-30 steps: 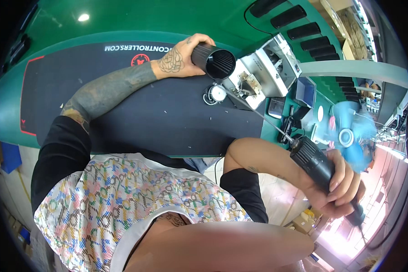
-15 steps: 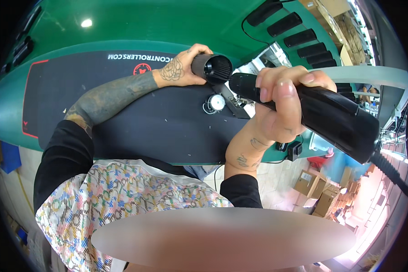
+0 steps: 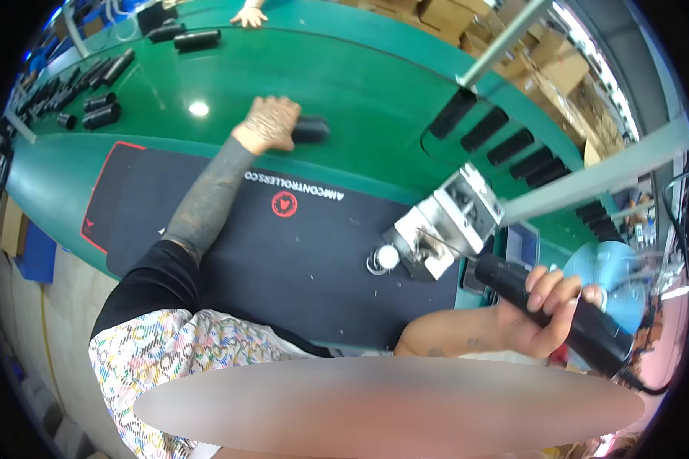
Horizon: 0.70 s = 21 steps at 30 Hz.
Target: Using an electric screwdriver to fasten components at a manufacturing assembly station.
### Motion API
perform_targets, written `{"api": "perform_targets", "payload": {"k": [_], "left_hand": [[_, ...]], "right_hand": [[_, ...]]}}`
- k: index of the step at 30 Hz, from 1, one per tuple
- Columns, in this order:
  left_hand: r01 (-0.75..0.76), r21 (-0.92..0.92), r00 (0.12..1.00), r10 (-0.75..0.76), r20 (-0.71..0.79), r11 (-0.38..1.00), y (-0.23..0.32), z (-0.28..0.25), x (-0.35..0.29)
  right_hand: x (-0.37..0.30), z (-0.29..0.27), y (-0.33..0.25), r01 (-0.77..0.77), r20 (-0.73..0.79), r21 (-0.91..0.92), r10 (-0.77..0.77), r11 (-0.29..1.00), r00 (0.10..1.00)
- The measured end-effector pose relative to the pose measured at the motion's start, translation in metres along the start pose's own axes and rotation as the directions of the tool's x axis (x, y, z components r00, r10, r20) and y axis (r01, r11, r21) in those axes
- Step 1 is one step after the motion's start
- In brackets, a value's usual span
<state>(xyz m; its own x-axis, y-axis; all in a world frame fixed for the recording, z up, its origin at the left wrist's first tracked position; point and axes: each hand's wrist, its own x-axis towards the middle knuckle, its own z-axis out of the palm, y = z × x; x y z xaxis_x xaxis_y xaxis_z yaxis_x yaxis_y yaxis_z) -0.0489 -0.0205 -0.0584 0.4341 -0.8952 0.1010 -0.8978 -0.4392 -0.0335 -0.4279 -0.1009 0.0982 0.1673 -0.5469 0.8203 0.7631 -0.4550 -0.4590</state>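
Head view: right hand point(image 3: 540, 336) wrapped around a black power screwdriver point(image 3: 505, 279), fingers over the upper side, thumb across the near side, grasp closed on the handle. Cord leading away from the rear end; thin shaft directed up and left over a metal device point(image 3: 467, 203); cannot tell whether in contact at the tip. Left hand point(image 3: 272, 122) at one end of a dark cylinder point(image 3: 312, 130), fingers above, thumb side below, partly curled; cannot tell, owing to blur, whether clenched on it or released. Cylinder located over the green work surface point(image 3: 337, 76), beyond the far edge of a dark mat point(image 3: 329, 268). Left forearm extended up and right across the mat, back of hand upward. Right forearm low along the near edge, wrist bent, tool held slanting down to the right at the rear. Beside the metal device, a blue-grey tray point(image 3: 522, 245), contents indistinct. On the mat near the device, a small white round object point(image 3: 388, 257) beside a wire ring. At right, a row of black cylinders point(image 3: 490, 126); at left, further black tubes point(image 3: 103, 115). At the far edge, hand of another person point(image 3: 250, 15). Beyond, cardboard boxes point(image 3: 444, 14).
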Motion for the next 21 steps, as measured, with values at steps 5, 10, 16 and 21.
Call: {"api": "perform_targets", "payload": {"k": [5,10,16,21], "left_hand": [[-0.128,-0.085,0.980,0.113,-0.162,0.988,-0.012,-0.001,0.000],[-0.370,-0.288,0.929,0.345,-0.134,0.883,0.041,0.008,0.023],[-0.409,-0.570,0.912,0.312,-0.266,0.712,0.119,0.044,0.108],[-0.253,-0.700,0.958,0.070,-0.279,0.668,0.159,0.075,0.220]], "right_hand": [[0.003,0.012,0.022,-0.077,-0.104,-0.306,0.047,0.949,0.993],[0.007,0.022,0.035,-0.291,-0.151,-0.497,0.249,0.817,0.957],[0.017,-0.034,-0.002,-0.412,0.304,0.191,0.345,0.891,0.888],[0.015,-0.031,-0.018,-0.186,0.238,0.108,0.156,0.976,0.959]]}}
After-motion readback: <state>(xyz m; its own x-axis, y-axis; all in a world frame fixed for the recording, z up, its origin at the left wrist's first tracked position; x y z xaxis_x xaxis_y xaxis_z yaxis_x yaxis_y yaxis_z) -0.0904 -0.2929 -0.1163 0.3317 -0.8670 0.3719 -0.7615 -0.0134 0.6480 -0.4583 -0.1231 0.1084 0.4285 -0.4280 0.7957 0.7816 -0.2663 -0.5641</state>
